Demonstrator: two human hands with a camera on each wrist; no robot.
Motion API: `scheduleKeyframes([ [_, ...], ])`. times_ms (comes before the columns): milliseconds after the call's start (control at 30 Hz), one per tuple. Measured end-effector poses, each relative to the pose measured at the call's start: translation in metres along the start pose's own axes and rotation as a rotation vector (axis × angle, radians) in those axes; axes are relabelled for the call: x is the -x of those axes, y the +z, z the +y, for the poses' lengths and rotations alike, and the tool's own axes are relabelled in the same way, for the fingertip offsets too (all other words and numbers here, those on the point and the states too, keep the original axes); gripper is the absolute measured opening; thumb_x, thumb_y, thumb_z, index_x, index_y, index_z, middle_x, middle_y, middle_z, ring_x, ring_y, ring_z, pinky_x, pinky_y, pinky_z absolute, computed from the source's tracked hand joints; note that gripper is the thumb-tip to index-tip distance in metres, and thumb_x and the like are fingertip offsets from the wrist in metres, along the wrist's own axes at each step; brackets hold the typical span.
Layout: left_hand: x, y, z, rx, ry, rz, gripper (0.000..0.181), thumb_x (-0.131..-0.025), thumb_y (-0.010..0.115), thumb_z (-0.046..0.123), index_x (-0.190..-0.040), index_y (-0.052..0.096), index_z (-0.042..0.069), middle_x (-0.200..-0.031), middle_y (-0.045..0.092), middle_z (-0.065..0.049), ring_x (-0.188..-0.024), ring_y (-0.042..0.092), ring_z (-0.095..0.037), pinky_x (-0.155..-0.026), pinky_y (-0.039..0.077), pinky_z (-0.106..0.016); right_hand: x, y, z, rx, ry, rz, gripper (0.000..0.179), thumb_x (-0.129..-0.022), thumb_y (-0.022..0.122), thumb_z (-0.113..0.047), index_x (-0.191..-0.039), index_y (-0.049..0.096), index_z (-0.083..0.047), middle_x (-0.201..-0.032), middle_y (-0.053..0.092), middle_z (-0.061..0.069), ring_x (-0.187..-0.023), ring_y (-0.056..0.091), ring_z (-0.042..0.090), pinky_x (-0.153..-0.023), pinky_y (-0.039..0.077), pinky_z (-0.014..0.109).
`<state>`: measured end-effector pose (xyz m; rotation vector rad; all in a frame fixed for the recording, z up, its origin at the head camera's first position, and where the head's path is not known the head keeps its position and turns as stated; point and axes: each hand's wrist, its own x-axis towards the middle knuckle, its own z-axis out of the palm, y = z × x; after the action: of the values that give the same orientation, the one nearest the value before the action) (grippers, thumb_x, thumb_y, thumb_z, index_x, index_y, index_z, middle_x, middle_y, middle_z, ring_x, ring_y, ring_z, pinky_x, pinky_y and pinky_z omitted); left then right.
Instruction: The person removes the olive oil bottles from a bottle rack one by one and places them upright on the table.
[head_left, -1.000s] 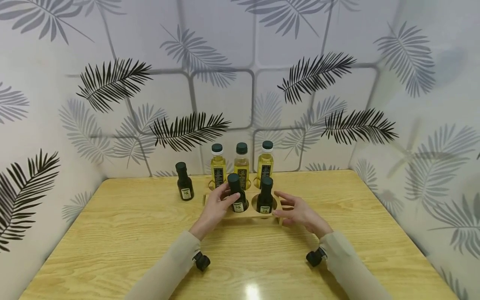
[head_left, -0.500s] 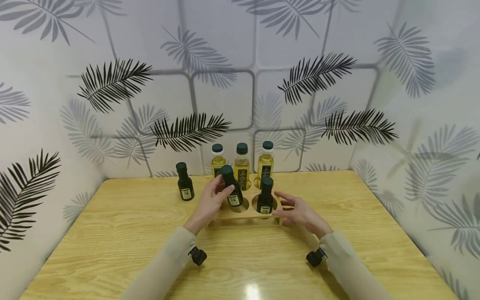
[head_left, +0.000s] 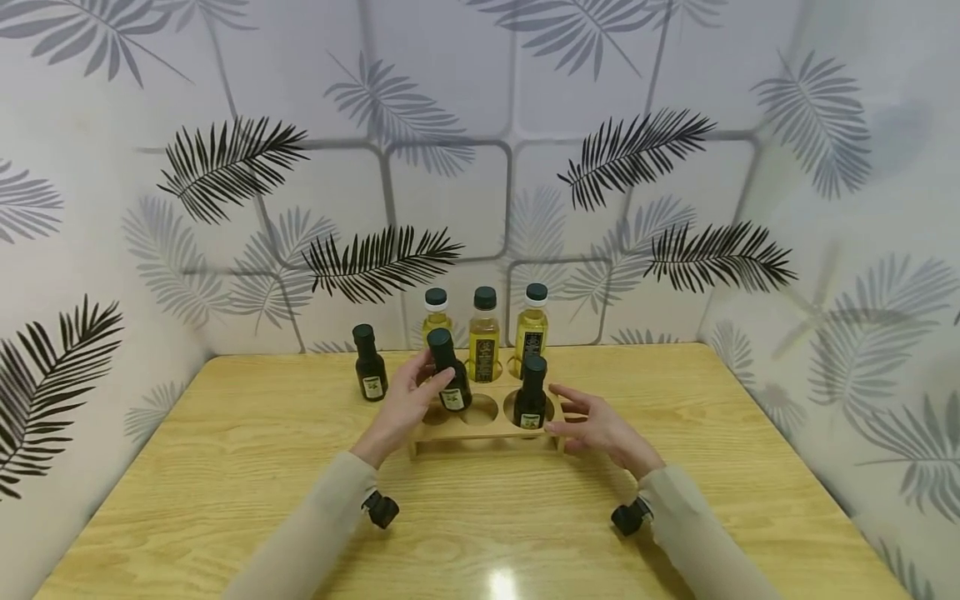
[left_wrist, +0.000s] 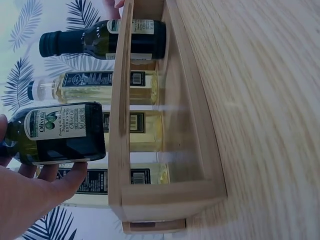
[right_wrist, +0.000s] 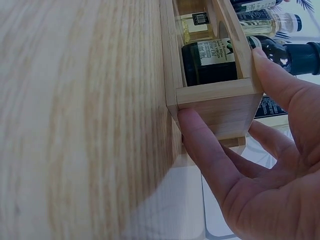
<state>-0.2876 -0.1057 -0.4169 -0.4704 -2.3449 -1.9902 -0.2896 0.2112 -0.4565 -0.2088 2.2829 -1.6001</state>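
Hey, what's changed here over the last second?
The left hand, holding the dark olive oil bottle throughout, has lifted it from the front middle of the wooden rack and moved it left. Unchanged: the right hand on the rack's right end, the dark bottle at front right, the three yellow oil bottles behind, and the dark bottle standing left of the rack.

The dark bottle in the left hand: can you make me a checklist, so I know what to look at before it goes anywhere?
1. Bottle held properly: ok, the left hand has its fingers and thumb around it.
2. Bottle out of the rack: ok, its bottom is above the top board.
3. Bottle straight up: not ok, it leans a bit.
4. Rack steadied: ok, the right hand touches its right end.
5. Front middle hole free: ok, no bottle stands in it.
6. Cap screwed tight: cannot tell, it is only seen sitting on top.
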Motion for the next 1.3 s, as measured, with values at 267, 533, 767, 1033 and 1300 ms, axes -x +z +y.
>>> scheduleKeyframes([
  [267,0.0,-0.011,0.0,-0.003,-0.036,0.034,0.048,-0.1,0.059,0.027,-0.145,0.046,0.016,-0.137,0.054,-0.012,-0.127,0.052,-0.029,-0.101,0.047,-0.049,0.001,-0.001,0.001,-0.021,0.008,0.006,0.078,-0.088,0.075,-0.027,-0.154,0.033,-0.024,-0.154,0.029,0.028,-0.137,0.04,0.044,-0.086,0.057,0.041],
  [533,0.003,-0.024,0.004,-0.089,-0.018,0.052,0.047,-0.101,0.058,0.025,-0.144,0.048,0.011,-0.135,0.055,-0.016,-0.125,0.055,-0.033,-0.101,0.047,-0.05,0.001,-0.003,0.002,-0.012,-0.003,0.001,0.078,-0.089,0.074,-0.027,-0.154,0.033,-0.025,-0.155,0.029,0.027,-0.139,0.036,0.044,-0.086,0.057,0.041],
  [767,0.007,-0.039,0.005,-0.088,-0.046,0.06,0.047,-0.102,0.055,0.025,-0.145,0.045,0.01,-0.137,0.052,-0.017,-0.126,0.053,-0.035,-0.104,0.045,-0.053,0.002,-0.003,0.002,-0.021,0.001,0.001,0.077,-0.089,0.074,-0.027,-0.154,0.033,-0.025,-0.155,0.029,0.026,-0.14,0.036,0.043,-0.087,0.057,0.042],
  [1033,0.02,-0.062,-0.003,-0.077,-0.085,0.089,0.048,-0.103,0.052,0.026,-0.146,0.042,0.006,-0.137,0.051,-0.02,-0.123,0.052,-0.034,-0.104,0.045,-0.051,0.001,0.0,0.003,-0.029,0.001,0.0,0.078,-0.089,0.074,-0.025,-0.155,0.032,-0.024,-0.155,0.028,0.027,-0.137,0.039,0.044,-0.085,0.058,0.041],
  [1300,0.022,-0.078,-0.009,-0.1,-0.085,0.119,0.048,-0.104,0.051,0.028,-0.143,0.043,0.002,-0.137,0.051,-0.022,-0.125,0.052,-0.035,-0.102,0.047,-0.05,0.0,-0.001,0.002,-0.037,0.002,0.002,0.077,-0.089,0.074,-0.024,-0.154,0.033,-0.024,-0.155,0.028,0.026,-0.139,0.037,0.043,-0.085,0.058,0.042],
])
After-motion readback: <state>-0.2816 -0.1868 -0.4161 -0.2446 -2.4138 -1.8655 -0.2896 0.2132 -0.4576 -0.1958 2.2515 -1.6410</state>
